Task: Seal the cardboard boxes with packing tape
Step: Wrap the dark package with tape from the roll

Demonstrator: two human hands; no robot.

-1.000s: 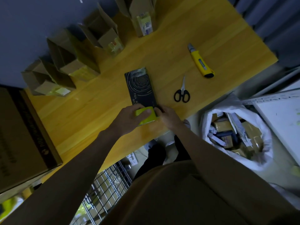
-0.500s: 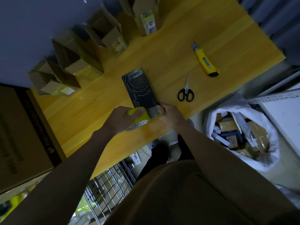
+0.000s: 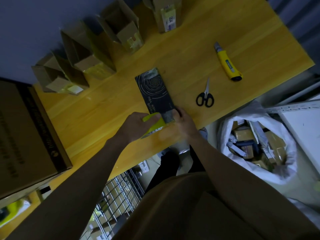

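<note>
A flat black box (image 3: 155,91) with a white spiral print lies on the yellow wooden table (image 3: 107,110), its near end close to the table's front edge. My left hand (image 3: 136,126) grips a yellow tape dispenser (image 3: 153,124) with a toothed blade, just left of that near end. A strip of clear tape (image 3: 168,116) covers the box's near end. My right hand (image 3: 183,120) holds that end, with its fingers over the taped edge.
Several open cardboard boxes (image 3: 83,66) stand along the table's far side. Black scissors (image 3: 205,97) and a yellow utility knife (image 3: 227,64) lie right of the black box. A large carton (image 3: 26,135) sits at the left. A white sack of packages (image 3: 256,148) stands on the floor at the right.
My left hand has pulled the dispenser toward me and to the left, off the box's near end, leaving tape over that end. My right hand has stayed on the box's near corner.
</note>
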